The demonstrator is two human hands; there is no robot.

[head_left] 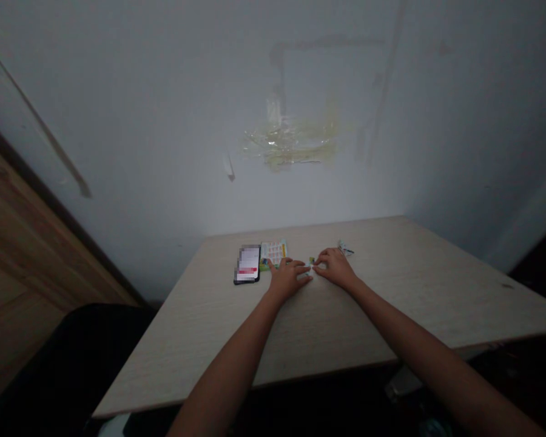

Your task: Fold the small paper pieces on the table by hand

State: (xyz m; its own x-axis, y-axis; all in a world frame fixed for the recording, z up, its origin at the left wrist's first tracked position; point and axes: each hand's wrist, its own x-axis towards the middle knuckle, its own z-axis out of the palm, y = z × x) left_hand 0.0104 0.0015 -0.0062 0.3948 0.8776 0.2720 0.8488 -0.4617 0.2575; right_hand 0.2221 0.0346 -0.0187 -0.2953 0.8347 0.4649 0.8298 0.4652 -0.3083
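My left hand (287,279) lies on the table with its fingers spread, partly over a printed sheet (274,251) with rows of small pictures and a green lower edge. Its fingertips reach a small green-and-white piece (312,261) that looks like paper or a sticker. From the other side my right hand (335,267) pinches at the edge of that piece with thumb and forefinger. The fingers hide much of it, and its exact kind is too small to make out. A phone (249,264) with a lit screen lies left of the sheet.
The pale wooden table (327,328) stands against a grey wall (173,121) with shiny tape stuck on it. Crumpled scraps (344,247) with a dark tip lie just beyond my right hand. A dark chair-like shape (82,346) is at the left.
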